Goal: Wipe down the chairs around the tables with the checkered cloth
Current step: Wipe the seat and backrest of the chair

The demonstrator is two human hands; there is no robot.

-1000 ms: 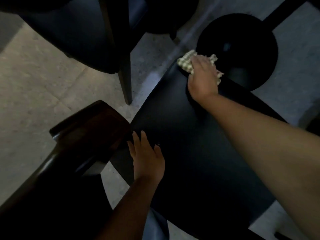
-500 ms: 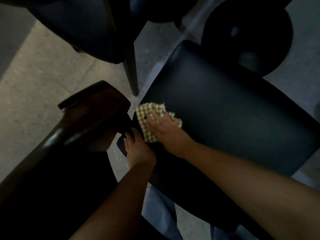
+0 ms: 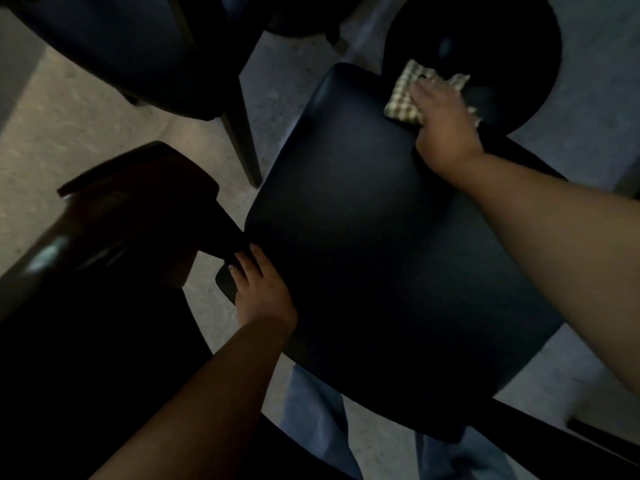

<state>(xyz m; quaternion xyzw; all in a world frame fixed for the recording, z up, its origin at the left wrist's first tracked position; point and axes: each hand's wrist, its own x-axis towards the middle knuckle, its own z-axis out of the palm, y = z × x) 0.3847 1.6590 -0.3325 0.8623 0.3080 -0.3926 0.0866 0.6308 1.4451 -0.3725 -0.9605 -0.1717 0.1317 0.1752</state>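
- We count two bare hands: our left hand (image 3: 265, 296) and our right hand (image 3: 446, 128).
- We count one green-and-cream checkered cloth (image 3: 407, 98).
- We count two dark chairs with padded seats: the near chair with the broad black seat (image 3: 381, 244) and a second dark chair (image 3: 145, 53) at upper left.
- We count one glossy dark-brown wooden chair back (image 3: 114, 220).
- We count one round black pedestal base (image 3: 502, 39) on the floor.
- We count two light-blue trouser legs (image 3: 311, 410).
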